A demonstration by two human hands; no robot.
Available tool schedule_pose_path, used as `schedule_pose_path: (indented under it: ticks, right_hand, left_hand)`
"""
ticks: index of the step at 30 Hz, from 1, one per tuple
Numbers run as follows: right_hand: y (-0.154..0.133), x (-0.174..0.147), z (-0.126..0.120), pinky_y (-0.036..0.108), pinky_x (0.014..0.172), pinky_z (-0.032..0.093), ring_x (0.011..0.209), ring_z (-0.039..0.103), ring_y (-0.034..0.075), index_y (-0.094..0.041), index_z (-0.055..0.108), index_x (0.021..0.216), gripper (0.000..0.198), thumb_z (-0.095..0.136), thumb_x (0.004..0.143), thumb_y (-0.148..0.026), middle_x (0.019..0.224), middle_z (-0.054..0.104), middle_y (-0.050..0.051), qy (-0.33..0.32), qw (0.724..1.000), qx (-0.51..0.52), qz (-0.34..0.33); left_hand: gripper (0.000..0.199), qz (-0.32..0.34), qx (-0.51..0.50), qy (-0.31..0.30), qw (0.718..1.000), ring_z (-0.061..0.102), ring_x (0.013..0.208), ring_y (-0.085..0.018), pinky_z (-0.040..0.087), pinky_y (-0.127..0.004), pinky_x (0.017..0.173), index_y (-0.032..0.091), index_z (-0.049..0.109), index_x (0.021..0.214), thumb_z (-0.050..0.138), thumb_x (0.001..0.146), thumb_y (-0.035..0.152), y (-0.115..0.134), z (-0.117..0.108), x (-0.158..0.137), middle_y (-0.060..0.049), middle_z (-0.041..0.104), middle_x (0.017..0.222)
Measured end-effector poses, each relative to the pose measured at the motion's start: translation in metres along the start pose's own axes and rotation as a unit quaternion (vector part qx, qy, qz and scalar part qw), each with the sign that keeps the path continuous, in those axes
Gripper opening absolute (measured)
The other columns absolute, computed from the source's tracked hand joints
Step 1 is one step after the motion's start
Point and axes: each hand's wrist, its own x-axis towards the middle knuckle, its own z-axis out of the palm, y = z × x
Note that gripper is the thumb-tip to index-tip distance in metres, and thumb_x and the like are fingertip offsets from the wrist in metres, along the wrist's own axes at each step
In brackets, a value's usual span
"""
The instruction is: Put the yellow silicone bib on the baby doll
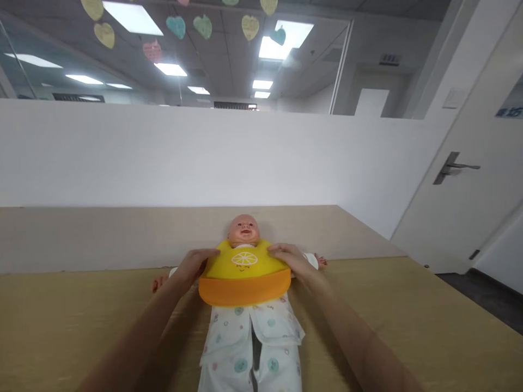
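A baby doll (244, 228) lies on its back, head at the far end, in white clothes (232, 337) with a coloured print. Over its chest lies a yellow bib (223, 267) with a white citrus slice and a smiling face. An orange catch pocket (245, 291) runs along the bib's lower edge. My left hand (196, 265) has its fingers closed on the bib's upper left edge. At the upper right edge, my right hand (292, 257) grips the bib with bent fingers. Both thumbs are mostly hidden. The doll's arms stretch out sideways behind my hands.
The doll rests on a wood-toned table (388, 305), with a paler raised strip (102, 234) behind it. Beyond stands a white wall (171, 158) with glass above, bearing heart-shaped notes (176, 26). A white door (469, 207) with a metal handle (451, 167) is at right.
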Motion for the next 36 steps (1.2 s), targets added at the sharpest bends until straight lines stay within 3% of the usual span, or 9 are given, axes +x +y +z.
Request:
schedule_pose_path:
  ticks: [5,12,17,19,21,25,27,31,36]
  right_hand:
    - [-0.002,-0.026,-0.004,0.017,0.037,0.024,0.044,0.042,0.006,-0.017,0.065,0.086,0.027,0.065,0.061,-0.027,0.059,0.057,-0.003,-0.012,1.0,0.026,0.003]
    - [0.002,-0.007,0.003,0.022,0.053,0.043,0.064,0.058,0.014,-0.016,0.064,0.08,0.022,0.061,0.06,-0.026,0.074,0.066,0.004,0.051,0.993,0.089,-0.066]
    - [0.019,-0.001,-0.01,0.024,0.054,0.04,0.06,0.055,0.014,-0.014,0.064,0.078,0.023,0.051,0.072,-0.032,0.068,0.063,0.002,0.036,0.99,-0.098,-0.095]
    - [0.023,-0.005,-0.024,0.026,0.063,0.043,0.069,0.058,0.015,-0.014,0.065,0.081,0.024,0.046,0.077,-0.029,0.076,0.066,0.004,0.06,0.966,-0.202,-0.148]
    - [0.024,-0.01,-0.038,0.029,0.073,0.043,0.082,0.058,0.018,-0.015,0.064,0.087,0.024,0.043,0.08,-0.024,0.088,0.067,0.006,0.116,0.918,-0.321,-0.202]
    - [0.032,-0.019,-0.052,0.033,0.081,0.037,0.094,0.054,0.023,-0.016,0.062,0.082,0.021,0.041,0.083,-0.02,0.093,0.065,0.009,0.178,0.775,-0.549,-0.257]
    - [0.038,-0.021,-0.05,0.032,0.079,0.035,0.093,0.053,0.022,-0.016,0.06,0.08,0.021,0.041,0.085,-0.021,0.091,0.065,0.009,0.197,0.73,-0.599,-0.263]
    - [0.05,-0.017,-0.042,0.033,0.076,0.032,0.09,0.052,0.022,-0.018,0.059,0.08,0.02,0.041,0.086,-0.023,0.088,0.064,0.007,0.236,0.704,-0.616,-0.262]
    - [0.052,-0.018,-0.034,0.037,0.088,0.031,0.1,0.05,0.025,-0.018,0.061,0.095,0.022,0.042,0.083,-0.02,0.103,0.064,0.008,0.235,0.724,-0.57,-0.31]
  left_hand:
    - [0.027,0.002,-0.059,-0.02,0.998,0.061,0.069,-0.015,0.046,-0.023,0.061,0.014,0.07,0.076,0.076,0.054,0.028,-0.003,-0.006,-0.041,-0.005,0.069,0.078]
    - [0.03,0.046,-0.085,-0.006,0.995,0.061,0.078,-0.016,0.046,-0.024,0.067,0.012,0.068,0.078,0.073,0.06,0.035,-0.006,0.002,-0.039,-0.007,0.068,0.085]
    - [0.045,0.09,0.018,0.049,0.995,0.061,0.079,-0.018,0.047,-0.027,0.066,0.014,0.061,0.101,0.058,0.071,0.048,-0.026,-0.005,-0.04,-0.005,0.067,0.086]
    - [0.054,0.099,0.085,0.083,0.988,0.059,0.064,-0.018,0.046,-0.029,0.061,0.015,0.052,0.115,0.046,0.077,0.053,-0.039,-0.016,-0.039,0.0,0.062,0.066]
    - [0.052,0.121,0.173,0.111,0.971,0.057,0.058,-0.018,0.045,-0.031,0.061,0.017,0.048,0.119,0.043,0.079,0.05,-0.05,-0.028,-0.037,0.004,0.056,0.056]
    - [0.036,0.179,0.33,0.139,0.916,0.062,0.077,-0.022,0.046,-0.035,0.074,0.02,0.056,0.106,0.046,0.074,0.035,-0.056,-0.043,-0.034,-0.002,0.065,0.075]
    - [0.035,0.188,0.373,0.129,0.9,0.062,0.086,-0.023,0.046,-0.036,0.079,0.019,0.057,0.104,0.044,0.075,0.033,-0.055,-0.043,-0.035,-0.005,0.068,0.088]
    - [0.038,0.191,0.418,0.1,0.883,0.063,0.083,-0.022,0.046,-0.035,0.078,0.018,0.052,0.111,0.042,0.079,0.036,-0.054,-0.039,-0.037,-0.006,0.069,0.091]
    - [0.047,0.268,0.421,0.109,0.86,0.061,0.064,-0.016,0.047,-0.027,0.064,0.019,0.043,0.123,0.043,0.08,0.037,-0.061,-0.031,-0.046,-0.002,0.067,0.082]
